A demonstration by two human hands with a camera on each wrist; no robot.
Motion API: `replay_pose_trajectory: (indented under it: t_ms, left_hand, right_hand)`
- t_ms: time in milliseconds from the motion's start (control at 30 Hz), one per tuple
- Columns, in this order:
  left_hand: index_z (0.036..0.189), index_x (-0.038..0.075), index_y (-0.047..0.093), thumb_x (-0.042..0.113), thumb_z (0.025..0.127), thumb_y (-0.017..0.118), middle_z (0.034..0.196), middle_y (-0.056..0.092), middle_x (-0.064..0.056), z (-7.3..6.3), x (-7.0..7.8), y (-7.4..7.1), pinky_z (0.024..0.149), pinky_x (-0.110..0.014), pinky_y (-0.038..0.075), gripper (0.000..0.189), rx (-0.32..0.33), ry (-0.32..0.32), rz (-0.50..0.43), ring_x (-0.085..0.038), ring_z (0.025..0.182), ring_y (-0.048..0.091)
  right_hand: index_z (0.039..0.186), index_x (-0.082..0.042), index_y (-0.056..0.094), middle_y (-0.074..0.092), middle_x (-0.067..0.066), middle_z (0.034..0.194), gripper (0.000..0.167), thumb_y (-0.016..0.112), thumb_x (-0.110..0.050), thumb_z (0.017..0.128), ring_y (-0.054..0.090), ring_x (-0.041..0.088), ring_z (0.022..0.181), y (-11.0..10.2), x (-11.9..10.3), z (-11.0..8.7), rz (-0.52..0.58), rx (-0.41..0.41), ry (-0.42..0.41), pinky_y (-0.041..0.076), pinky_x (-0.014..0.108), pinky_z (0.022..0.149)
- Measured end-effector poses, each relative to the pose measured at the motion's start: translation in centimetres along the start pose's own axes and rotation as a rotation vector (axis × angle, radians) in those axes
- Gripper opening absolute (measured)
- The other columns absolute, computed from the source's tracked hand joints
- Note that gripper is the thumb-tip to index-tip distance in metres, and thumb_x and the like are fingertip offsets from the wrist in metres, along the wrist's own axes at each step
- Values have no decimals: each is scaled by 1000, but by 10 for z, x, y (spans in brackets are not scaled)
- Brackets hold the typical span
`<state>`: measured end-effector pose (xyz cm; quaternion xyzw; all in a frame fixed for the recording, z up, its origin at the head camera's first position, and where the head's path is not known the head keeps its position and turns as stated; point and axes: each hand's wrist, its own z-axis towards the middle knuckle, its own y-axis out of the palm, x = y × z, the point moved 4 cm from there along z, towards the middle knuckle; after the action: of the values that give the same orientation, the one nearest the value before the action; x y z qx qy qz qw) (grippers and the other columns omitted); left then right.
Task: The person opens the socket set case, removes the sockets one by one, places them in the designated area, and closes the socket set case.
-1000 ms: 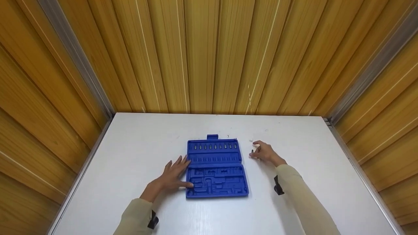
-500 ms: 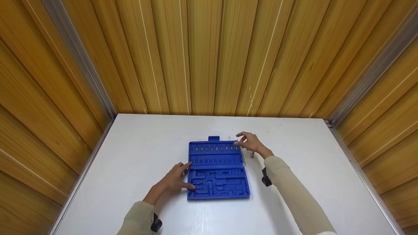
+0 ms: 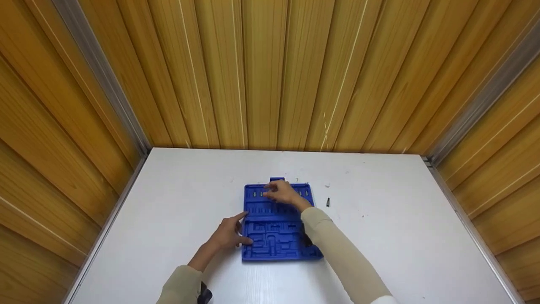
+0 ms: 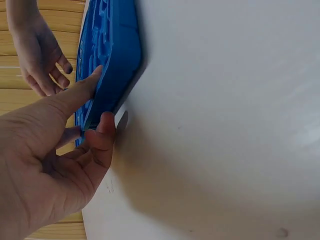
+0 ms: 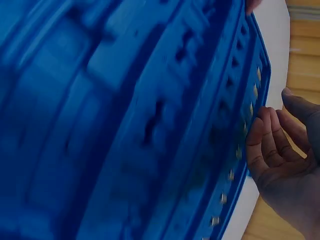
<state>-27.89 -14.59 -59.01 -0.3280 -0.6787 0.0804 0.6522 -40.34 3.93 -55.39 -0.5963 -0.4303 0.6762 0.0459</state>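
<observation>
A blue plastic tool case (image 3: 274, 218) lies unfolded on the white table, its moulded slots facing up. My left hand (image 3: 228, 232) holds the case's left edge. In the left wrist view the thumb (image 4: 90, 82) hooks over the rim and other fingers bend against the outside. Over the upper half hovers my right hand (image 3: 282, 193), fingers loosely bent, with nothing visible between them. A row of small metal bits (image 5: 230, 175) sits in the top slots; the right hand covers part of it in the head view. Right of the case lies a small dark bit (image 3: 328, 202).
The case's latch tab (image 3: 276, 179) sticks out at its far edge. Tiny dark specks (image 3: 327, 186) dot the white table (image 3: 190, 181). Yellow wood-patterned panels (image 3: 261, 84) rise behind the table and along both sides, with grey metal corner posts (image 3: 105, 76).
My right hand has moved left from beside the small dark bit to above the case's top row. That bit remains on the table. My left fingers have drawn in along the case's edge.
</observation>
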Motion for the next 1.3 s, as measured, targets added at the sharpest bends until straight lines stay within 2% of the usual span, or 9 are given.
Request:
replay_pose_trajectory:
  t_ms: [100, 200, 367, 500, 667, 833, 1100, 1300]
  left_hand:
    - [154, -7, 36, 8, 79, 88, 89, 63, -12, -1, -1, -1, 53, -26, 54, 93, 6, -4, 13, -11, 58, 59]
    - [154, -6, 37, 10, 79, 88, 88, 64, -11, -2, -1, 0, 53, -26, 53, 93, 15, -11, 24, -11, 59, 58]
    - [155, -4, 37, 13, 79, 89, 89, 65, -10, -3, 0, 3, 53, -26, 53, 94, 19, -28, 32, -11, 61, 57]
    - [155, -3, 38, 14, 78, 89, 90, 67, -10, -4, 1, 4, 53, -27, 54, 94, 24, -27, 46, -12, 64, 58]
    - [154, -4, 40, 15, 78, 90, 90, 70, -11, -5, 3, 2, 54, -27, 53, 93, 31, -19, 75, -13, 67, 60]
    - [154, -1, 41, 18, 77, 91, 89, 67, -8, -3, 3, -1, 54, -27, 51, 94, 37, -48, 101, -13, 64, 59]
    - [154, -1, 40, 20, 77, 91, 88, 66, -6, -2, 1, 1, 55, -27, 49, 94, 29, -62, 124, -13, 63, 59]
    - [153, -2, 41, 22, 77, 91, 89, 68, -7, -2, 2, -1, 60, -27, 46, 94, 41, -38, 150, -12, 69, 58]
  right_hand:
    - [124, 11, 67, 73, 26, 110, 34, 67, -10, 97, 71, 36, 99, 19, -9, 9, -45, 31, -21, 60, 44, 84]
    - [120, 10, 69, 73, 23, 105, 31, 68, -9, 95, 69, 31, 95, 32, -14, 15, -119, 92, -27, 57, 46, 86]
    - [116, 5, 73, 73, 17, 99, 27, 70, -10, 95, 67, 26, 88, 42, -14, 16, -215, 197, 56, 57, 47, 83]
    - [117, 3, 73, 71, 19, 110, 29, 71, -15, 94, 69, 32, 100, 45, -11, 15, -262, 243, 114, 56, 52, 90]
    - [123, -1, 70, 66, 20, 122, 32, 68, -21, 97, 65, 39, 115, 48, -8, 17, -292, 217, 129, 52, 58, 97]
    - [124, -4, 65, 64, 18, 113, 30, 67, -19, 99, 65, 36, 104, 48, -8, 21, -265, 203, 117, 51, 58, 94]
    - [118, -6, 60, 63, 14, 93, 29, 72, -8, 92, 58, 24, 84, 44, -8, 18, -179, 236, 40, 47, 39, 71]
    - [115, -8, 60, 65, 12, 90, 25, 73, -13, 94, 58, 21, 81, 45, -8, 20, -96, 249, 50, 44, 37, 72]
